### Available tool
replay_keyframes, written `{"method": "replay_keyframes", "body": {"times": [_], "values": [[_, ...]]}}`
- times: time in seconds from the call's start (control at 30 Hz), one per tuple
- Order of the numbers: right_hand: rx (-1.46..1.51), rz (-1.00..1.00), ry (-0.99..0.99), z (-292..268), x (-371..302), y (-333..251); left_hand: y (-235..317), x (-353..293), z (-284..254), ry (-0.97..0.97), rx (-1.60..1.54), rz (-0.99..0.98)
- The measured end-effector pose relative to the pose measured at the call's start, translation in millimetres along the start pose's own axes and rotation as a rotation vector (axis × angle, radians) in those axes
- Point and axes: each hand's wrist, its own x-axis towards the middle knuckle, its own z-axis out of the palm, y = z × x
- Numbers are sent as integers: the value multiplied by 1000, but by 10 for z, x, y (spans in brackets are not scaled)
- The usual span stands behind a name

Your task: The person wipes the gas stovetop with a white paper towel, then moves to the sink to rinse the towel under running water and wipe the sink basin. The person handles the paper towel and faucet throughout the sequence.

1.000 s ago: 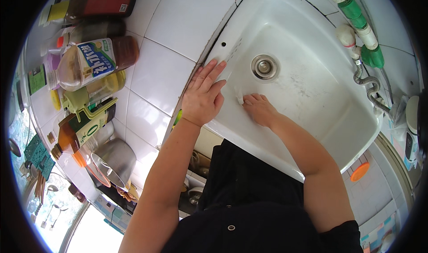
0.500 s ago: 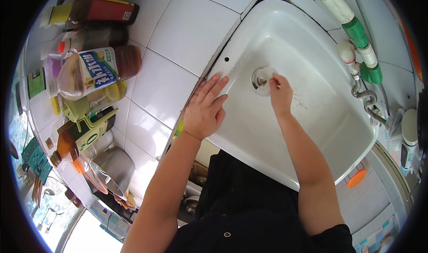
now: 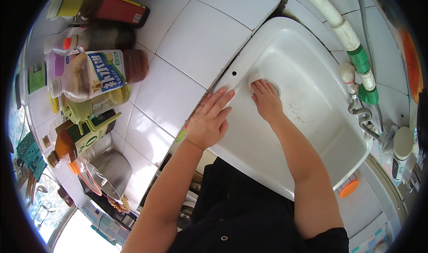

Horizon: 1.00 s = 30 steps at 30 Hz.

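Observation:
A white sink [image 3: 307,141] lies in front of me, with dark specks on its floor beside the drain [image 3: 275,87]. My right hand [image 3: 268,102] reaches into the basin and presses a thin white wipe [image 3: 255,77] against the inner wall, just left of the drain. Its fingers lie together over the wipe and partly cover the drain. My left hand [image 3: 207,124] rests on the sink's left edge, where it meets the tiled counter. Its fingers are stretched out and hold nothing.
On the tiled counter [image 3: 178,70] at left stand several bottles, including a large labelled one [image 3: 104,72], and a metal pot [image 3: 111,173]. White and green pipes [image 3: 345,34] and a flexible metal hose [image 3: 365,115] run along the right. An orange disc [image 3: 349,188] lies beyond the sink's right edge.
My right hand has moved left across the drain with the wipe, from a pinch over it to fingers laid flat against the wall. My left hand stays on the edge. The view has shifted slightly.

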Motion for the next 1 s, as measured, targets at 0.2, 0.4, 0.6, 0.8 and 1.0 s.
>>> {"method": "replay_keyframes", "body": {"times": [0.2,0.4,0.6,0.8,1.0], "values": [[-5,320,227,-169,581,393,6,8,-2,2,-2,15],[398,386,279,-95,633,-66,2,12,-10,10,6,5],[1910,835,587,-569,1007,44,23,39,-18,12,10,22],[1466,631,601,-1458,288,-281,28,-7,2,13,10,2],[47,157,756,-1492,102,13,46,-6,2,5,55,-7]]}}
